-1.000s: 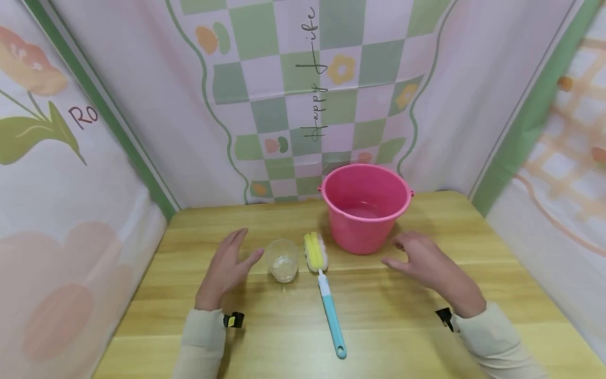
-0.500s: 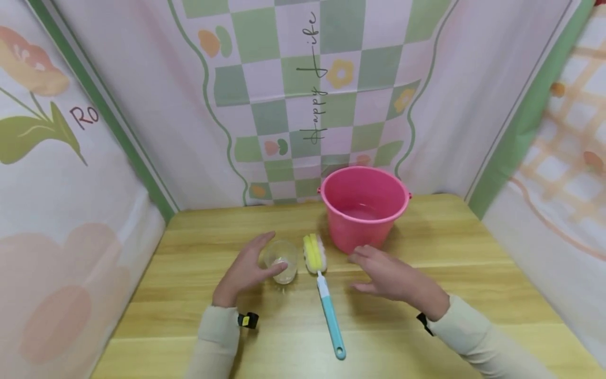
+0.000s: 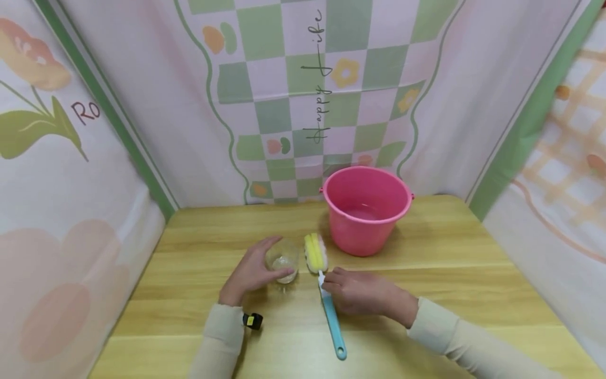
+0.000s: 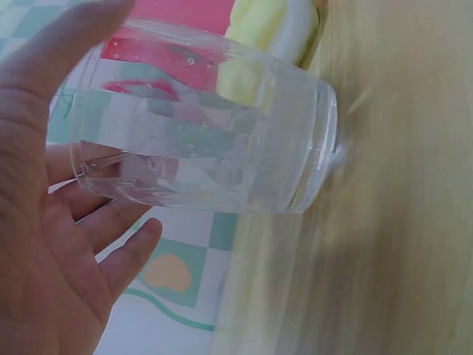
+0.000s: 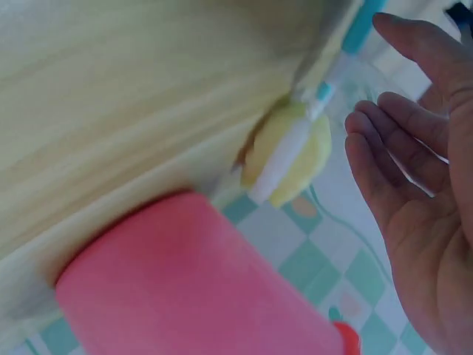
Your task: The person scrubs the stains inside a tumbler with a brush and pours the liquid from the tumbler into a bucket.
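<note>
My left grip point(image 3: 251, 271) stays parted wide around the clear glass tumbler point(image 3: 285, 258), centre of the frame; my right grip point(image 3: 362, 292), loosely parted, is at the blue-handled, yellow-sponge brush point(image 3: 333, 318), lower centre. I judge: taking hold; next, fingers should close.

I see the head view sitting high and farthest back, facing forward and down over the table point(image 3: 284, 342), the left-wrist view close in, rolled sideways onto the glass point(image 4: 199, 133), the right-wrist view near, steeply tilted, facing bucket point(image 5: 185, 281) and brush point(image 5: 288, 155), both wrist views sharing brush, bucket and checked curtain point(image 3: 305, 79).
</note>
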{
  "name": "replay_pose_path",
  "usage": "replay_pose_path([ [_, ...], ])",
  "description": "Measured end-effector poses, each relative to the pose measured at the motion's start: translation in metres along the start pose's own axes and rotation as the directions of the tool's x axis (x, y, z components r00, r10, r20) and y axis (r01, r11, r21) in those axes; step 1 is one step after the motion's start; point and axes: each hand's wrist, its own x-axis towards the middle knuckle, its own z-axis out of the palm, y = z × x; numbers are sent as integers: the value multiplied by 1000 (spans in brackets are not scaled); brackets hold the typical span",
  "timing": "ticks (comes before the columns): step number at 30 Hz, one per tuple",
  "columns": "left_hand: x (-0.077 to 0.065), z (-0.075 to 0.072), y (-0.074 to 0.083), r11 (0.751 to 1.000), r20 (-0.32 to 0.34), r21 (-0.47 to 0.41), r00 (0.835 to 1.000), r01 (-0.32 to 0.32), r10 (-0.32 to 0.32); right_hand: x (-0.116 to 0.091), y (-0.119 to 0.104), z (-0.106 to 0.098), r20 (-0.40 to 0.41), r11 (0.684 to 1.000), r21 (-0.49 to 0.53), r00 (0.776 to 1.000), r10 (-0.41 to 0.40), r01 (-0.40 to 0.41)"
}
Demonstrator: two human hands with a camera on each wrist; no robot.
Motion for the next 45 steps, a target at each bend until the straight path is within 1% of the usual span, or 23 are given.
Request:
replay_pose_path([
  [4,3,1,1,1000,-13,-17,1000,-3,2,3,-4,10,5,994,-63,996,-91,91],
  [8,5,0,1,999,-17,-33,1000,-1,0,6,-8,19,-6,973,-162,985,-170,167],
  [12,5,0,0,999,-18,-48,1000,-2,1,10,-12,25,-1,944,-235,971,-239,232],
  [17,5,1,-1,999,-21,-55,1000,-4,3,13,-14,29,30,892,-325,946,-324,316],
  [19,4,1,-1,998,-23,-55,1000,-4,2,14,-15,31,27,876,-350,938,-345,332],
  [23,3,0,1,998,-19,-57,1000,6,-7,17,-14,31,11,857,-377,926,-376,352],
  [28,4,0,2,998,-12,-62,1000,14,-15,25,-7,22,-10,853,-370,917,-399,367],
  [30,4,-1,2,998,-10,-64,1000,14,-14,29,-3,14,-9,861,-357,921,-390,361],
  [33,4,0,2,998,-14,-68,1000,6,-7,34,5,-2,13,863,-371,931,-364,343],
  [35,4,0,1,997,-14,-78,1000,2,-4,37,11,-13,19,876,-371,946,-324,307],
  [36,4,0,1,996,-15,-84,1000,1,-2,39,15,-18,6,886,-369,954,-299,280],
  [38,4,0,0,995,-12,-96,1000,1,-3,43,23,-28,-43,911,-349,968,-249,219],
  [40,4,0,0,995,-11,-103,1000,1,-2,47,33,-36,-135,948,-292,976,-171,125],
  [41,4,1,-1,995,-11,-104,1000,0,-2,49,38,-40,-182,964,-253,975,-125,76],
  [43,4,1,-1,995,-11,-102,1000,-2,1,53,48,-44,-274,988,-152,961,-22,-21],
  [44,4,1,-1,995,-11,-99,1000,-2,1,55,53,-45,-310,994,-86,950,43,-73],
  [45,4,1,-1,995,-13,-97,1000,-3,2,56,57,-46,-337,992,-16,935,115,-128],
])
